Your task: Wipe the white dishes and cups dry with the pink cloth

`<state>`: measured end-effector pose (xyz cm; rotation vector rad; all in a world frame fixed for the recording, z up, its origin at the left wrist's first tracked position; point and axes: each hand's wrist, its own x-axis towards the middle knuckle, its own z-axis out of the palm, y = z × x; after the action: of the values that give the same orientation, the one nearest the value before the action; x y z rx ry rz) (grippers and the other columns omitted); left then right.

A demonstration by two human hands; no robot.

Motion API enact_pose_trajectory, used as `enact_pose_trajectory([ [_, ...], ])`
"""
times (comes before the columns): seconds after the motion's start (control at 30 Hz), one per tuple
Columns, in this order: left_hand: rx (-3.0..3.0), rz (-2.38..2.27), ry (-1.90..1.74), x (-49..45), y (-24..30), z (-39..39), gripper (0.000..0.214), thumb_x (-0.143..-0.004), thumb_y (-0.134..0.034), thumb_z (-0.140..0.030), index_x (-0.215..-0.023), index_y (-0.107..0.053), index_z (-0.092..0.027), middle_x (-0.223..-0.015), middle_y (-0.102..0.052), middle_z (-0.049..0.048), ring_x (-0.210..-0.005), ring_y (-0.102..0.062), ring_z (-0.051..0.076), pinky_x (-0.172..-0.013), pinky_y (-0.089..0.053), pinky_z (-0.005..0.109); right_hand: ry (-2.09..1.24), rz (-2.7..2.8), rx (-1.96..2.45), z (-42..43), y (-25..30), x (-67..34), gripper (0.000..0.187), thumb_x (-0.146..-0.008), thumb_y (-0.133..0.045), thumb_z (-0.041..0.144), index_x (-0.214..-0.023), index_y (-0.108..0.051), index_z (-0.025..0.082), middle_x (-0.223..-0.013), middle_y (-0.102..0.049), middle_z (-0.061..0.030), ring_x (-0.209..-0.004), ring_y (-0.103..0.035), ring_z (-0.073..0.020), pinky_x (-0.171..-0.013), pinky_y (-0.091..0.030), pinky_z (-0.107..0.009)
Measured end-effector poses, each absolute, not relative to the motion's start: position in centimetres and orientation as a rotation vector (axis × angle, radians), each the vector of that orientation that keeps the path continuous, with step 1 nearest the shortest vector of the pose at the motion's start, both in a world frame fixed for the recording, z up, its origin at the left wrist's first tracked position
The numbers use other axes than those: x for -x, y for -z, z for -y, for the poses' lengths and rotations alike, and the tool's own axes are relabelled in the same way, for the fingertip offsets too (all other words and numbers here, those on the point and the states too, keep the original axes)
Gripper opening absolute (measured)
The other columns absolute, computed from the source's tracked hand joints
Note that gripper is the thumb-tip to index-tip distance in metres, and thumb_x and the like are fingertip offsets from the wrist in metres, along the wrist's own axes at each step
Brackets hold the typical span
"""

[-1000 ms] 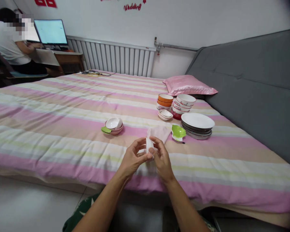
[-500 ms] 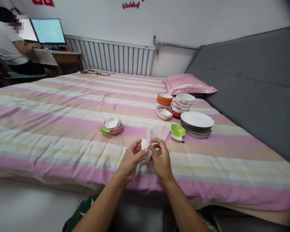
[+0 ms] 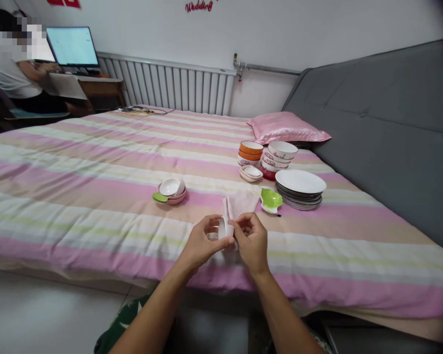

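My left hand [image 3: 205, 239] closes round a small white dish [image 3: 223, 228], its hollow side tilted toward the left. A pale pink cloth [image 3: 243, 202] lies on the bed behind my hands, and one end runs down to the dish. My right hand [image 3: 251, 241] pinches the cloth against the dish's right side; its fingertips are partly hidden. To the right sits a green leaf-shaped dish [image 3: 270, 200]. On the left, a white bowl [image 3: 172, 187] rests tilted in stacked pink bowls [image 3: 177, 197] beside a green leaf-shaped handle [image 3: 160, 197].
Behind the cloth stand small nested dishes [image 3: 251, 173], orange bowls [image 3: 250, 153], white patterned bowls [image 3: 281, 152] and a plate stack [image 3: 300, 184]. A pink pillow [image 3: 288, 127] lies by the grey headboard [image 3: 376, 103]. Another person [image 3: 7, 64] sits at a desk, far left.
The small white dish has turned so more of its hollow shows. My right hand has shifted slightly right, and my left thumb has moved lower along the dish.
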<state>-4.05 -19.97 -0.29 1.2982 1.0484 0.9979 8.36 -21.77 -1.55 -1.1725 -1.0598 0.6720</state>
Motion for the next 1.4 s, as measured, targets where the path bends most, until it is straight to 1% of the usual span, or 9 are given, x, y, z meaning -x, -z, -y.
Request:
enact_pose_trajectory([
  [0.17,-1.24,-1.041,-0.912,4.0,0.1,20.3,0.05,-0.058,-0.075,-0.025,-0.103,-0.058,-0.014,-0.095,-0.063,0.0115,-0.092,-0.057,0.023,-0.073,-0.046,0.032,-0.706,1.161,1.154,21.9,1.4,-8.2,0.019,-0.077,-0.063,0.034,-0.075,-0.053,0.019,-0.062,-0.049,0.0048,-0.052,-0.044,-0.0083,-0.05,-0.036,-0.021],
  [0.3,-1.091,-0.974,-0.87,4.4,-0.5,20.3,0.048,-0.064,-0.072,-0.031,-0.107,-0.057,-0.017,-0.101,-0.062,0.0099,-0.087,-0.058,0.02,-0.061,-0.043,0.023,-0.699,1.167,1.149,21.8,1.3,-8.5,0.02,-0.083,-0.055,0.038,-0.08,-0.055,0.018,-0.071,-0.055,0.0012,-0.064,-0.052,-0.0115,-0.061,-0.041,-0.023],
  [0.4,-1.019,-0.971,-0.927,4.8,-0.7,20.1,0.045,-0.066,-0.072,-0.032,-0.107,-0.058,-0.019,-0.105,-0.061,0.0091,-0.091,-0.058,0.02,-0.061,-0.042,0.021,-0.733,1.22,1.157,21.7,1.4,-9.0,0.022,-0.085,-0.05,0.04,-0.087,-0.056,0.019,-0.079,-0.058,-0.0011,-0.074,-0.055,-0.0138,-0.067,-0.043,-0.025],
  [0.53,-0.986,-1.021,-1.019,4.9,-0.7,20.0,0.047,-0.062,-0.075,-0.033,-0.104,-0.059,-0.018,-0.101,-0.063,0.0097,-0.092,-0.059,0.022,-0.064,-0.044,0.024,-0.804,1.279,1.189,21.6,1.8,-9.1,0.024,-0.082,-0.054,0.042,-0.089,-0.056,0.019,-0.082,-0.059,-0.0016,-0.077,-0.055,-0.0149,-0.067,-0.043,-0.024],
  [0.73,-1.022,-1.004,-1.016,5.0,-1.1,20.0,0.05,-0.06,-0.077,-0.031,-0.104,-0.059,-0.016,-0.101,-0.064,0.0109,-0.092,-0.059,0.021,-0.068,-0.046,0.026,-0.994,1.231,1.131,21.6,1.3,-8.9,0.029,-0.076,-0.063,0.043,-0.069,-0.049,0.018,-0.062,-0.046,0.0052,-0.056,-0.044,-0.0087,-0.053,-0.036,-0.02],
  [0.87,-1.078,-0.915,-1.008,5.3,-0.8,19.6,0.054,-0.06,-0.078,-0.032,-0.107,-0.06,-0.014,-0.103,-0.064,0.0137,-0.096,-0.059,0.023,-0.077,-0.046,0.031,-1.126,1.135,1.073,21.7,0.8,-9.1,0.033,-0.071,-0.068,0.042,-0.066,-0.046,0.018,-0.058,-0.041,0.0067,-0.052,-0.038,-0.0066,-0.049,-0.03,-0.018],
  [1.03,-1.146,-0.897,-1.031,5.4,-0.1,19.4,0.056,-0.056,-0.08,-0.031,-0.107,-0.064,-0.015,-0.106,-0.065,0.0142,-0.101,-0.057,0.026,-0.087,-0.043,0.037,-1.174,1.081,1.065,21.7,0.9,-9.4,0.035,-0.064,-0.073,0.042,-0.066,-0.048,0.018,-0.057,-0.044,0.0068,-0.051,-0.04,-0.0065,-0.049,-0.031,-0.018],
  [1.23,-1.295,-0.999,-0.929,5.1,-0.5,19.8,0.061,-0.051,-0.083,-0.029,-0.108,-0.065,-0.017,-0.106,-0.066,0.0132,-0.104,-0.055,0.029,-0.084,-0.043,0.038,-1.214,0.993,1.062,21.8,0.8,-9.3,0.036,-0.06,-0.076,0.041,-0.068,-0.05,0.017,-0.057,-0.048,0.0065,-0.05,-0.042,-0.0065,-0.048,-0.033,-0.018],
  [1.4,-1.354,-0.881,-0.838,5.1,-0.6,20.0,0.064,-0.054,-0.081,-0.027,-0.114,-0.062,-0.017,-0.111,-0.064,0.0137,-0.105,-0.056,0.029,-0.087,-0.043,0.039,-1.179,0.919,1.062,21.8,0.5,-9.3,0.035,-0.062,-0.076,0.04,-0.065,-0.05,0.017,-0.056,-0.047,0.0067,-0.051,-0.04,-0.0059,-0.049,-0.031,-0.018],
])
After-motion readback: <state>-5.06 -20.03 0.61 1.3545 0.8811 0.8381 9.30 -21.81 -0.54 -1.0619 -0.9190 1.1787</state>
